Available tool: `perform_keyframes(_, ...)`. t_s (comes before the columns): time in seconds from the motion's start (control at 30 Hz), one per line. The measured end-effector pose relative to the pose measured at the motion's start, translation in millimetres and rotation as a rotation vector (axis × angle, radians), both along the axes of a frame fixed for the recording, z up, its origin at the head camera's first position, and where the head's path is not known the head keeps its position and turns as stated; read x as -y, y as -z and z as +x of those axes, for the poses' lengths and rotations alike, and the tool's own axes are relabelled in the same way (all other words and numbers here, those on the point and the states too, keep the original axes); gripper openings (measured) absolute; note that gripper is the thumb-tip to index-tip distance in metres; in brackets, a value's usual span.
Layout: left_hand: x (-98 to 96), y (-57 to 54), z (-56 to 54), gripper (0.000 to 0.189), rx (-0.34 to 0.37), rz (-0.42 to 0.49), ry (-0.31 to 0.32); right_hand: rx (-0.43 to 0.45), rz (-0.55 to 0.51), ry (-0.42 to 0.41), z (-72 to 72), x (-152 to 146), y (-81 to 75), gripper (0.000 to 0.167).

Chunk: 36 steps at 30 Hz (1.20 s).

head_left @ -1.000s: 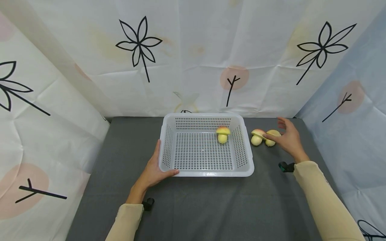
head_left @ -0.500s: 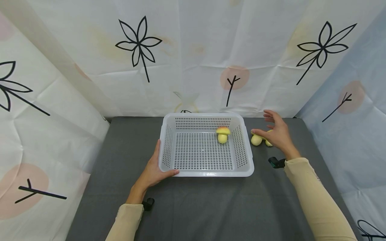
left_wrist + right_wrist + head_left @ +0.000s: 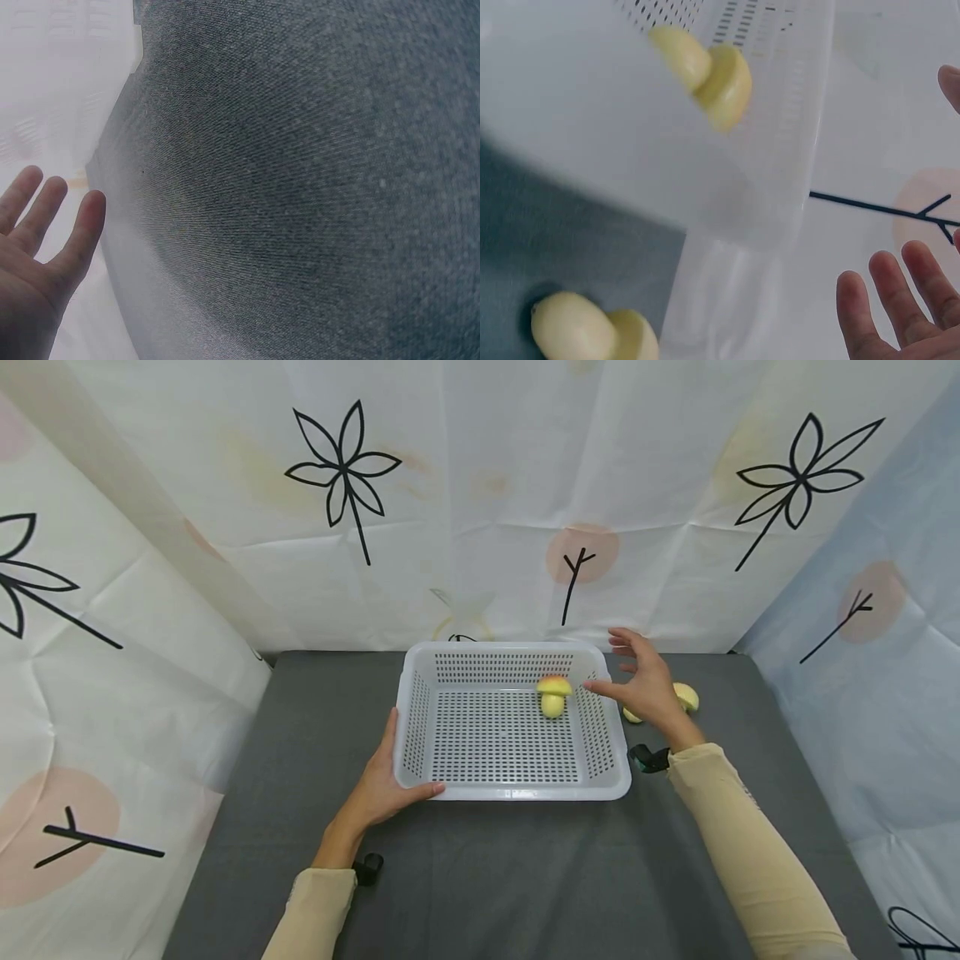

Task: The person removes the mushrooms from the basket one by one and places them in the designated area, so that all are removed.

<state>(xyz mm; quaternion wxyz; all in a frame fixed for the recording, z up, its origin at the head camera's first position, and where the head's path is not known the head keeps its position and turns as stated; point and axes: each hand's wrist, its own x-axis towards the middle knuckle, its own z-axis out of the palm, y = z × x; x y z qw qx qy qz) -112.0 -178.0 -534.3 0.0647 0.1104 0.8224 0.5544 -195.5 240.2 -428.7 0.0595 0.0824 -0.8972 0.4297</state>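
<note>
A white perforated plastic basket (image 3: 510,794) stands on the grey cloth, with one yellow toy mushroom (image 3: 552,703) inside near its right end. My left hand (image 3: 384,787) rests on the basket's front left corner, fingers straight along the side and thumb on the front rim. Above the right rim hovers my right hand (image 3: 647,687), thumb and fingers spread, nothing between them. Two more mushrooms lie outside, right of the basket: one (image 3: 632,716) is mostly hidden by that hand, the other (image 3: 686,696) partly. A mushroom (image 3: 574,326) on the cloth also shows in the right wrist view.
A grey cloth (image 3: 487,877) covers the table around the basket. White patterned sheets (image 3: 480,485) hang behind it and at both sides. The basket's back rim lies close to the rear sheet.
My right hand has moved left from over the two outer mushrooms to the basket's right rim, staying spread. My left hand, the basket and the mushrooms have stayed put.
</note>
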Motion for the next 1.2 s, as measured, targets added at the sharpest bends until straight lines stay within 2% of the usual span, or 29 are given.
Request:
perform_keyframes(0.3, 0.7, 1.6, -0.6, 0.141, -0.004, 0.004, 0.003, 0.063, -0.056, -0.056, -7.3, 29, 8.7, 0.089)
perform_keyframes(0.6, 0.2, 0.6, 0.7, 0.14, 0.005, 0.018, 0.003, 0.114, -0.046, -0.072, -15.5, 49, 23.8, 0.092)
perform_keyframes(0.83, 0.4, 0.9, 0.3, 0.141, 0.008, 0.011, -0.002, 0.202, -0.033, -0.041, -18.2, 57, 32.1, 0.091)
perform_keyframes(1.2, 0.6, 1.0, 0.3, 0.14, 0.01, -0.011, -0.013, 0.287, -0.035, -0.043, -23.1, 58, 50.8, 0.087)
